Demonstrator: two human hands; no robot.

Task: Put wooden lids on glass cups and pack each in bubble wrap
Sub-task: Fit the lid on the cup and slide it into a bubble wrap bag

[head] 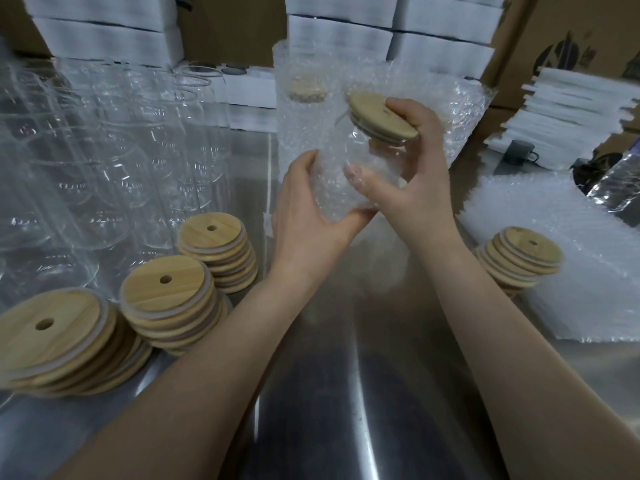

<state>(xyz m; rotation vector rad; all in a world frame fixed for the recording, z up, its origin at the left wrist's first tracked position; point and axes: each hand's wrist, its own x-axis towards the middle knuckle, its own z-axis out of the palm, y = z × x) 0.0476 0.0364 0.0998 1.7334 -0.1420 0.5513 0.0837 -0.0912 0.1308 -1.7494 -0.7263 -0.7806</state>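
Above the steel table I hold a glass cup (360,147) with a wooden lid (381,116) on it, tilted to the right and partly inside a bubble wrap bag (343,188). My left hand (311,209) grips the bag's lower end, fingers curled round it. My right hand (412,161) grips the cup's upper part, thumb across the wrap and fingers behind the lid. A cup packed in bubble wrap (301,109) stands upright just behind. Several bare glass cups (114,168) stand at the left.
Three stacks of wooden lids (166,299) lie at the left front, and another stack (519,258) sits at the right on a pile of bubble wrap bags (588,271). White boxes (104,36) and cardboard cartons (571,36) line the back.
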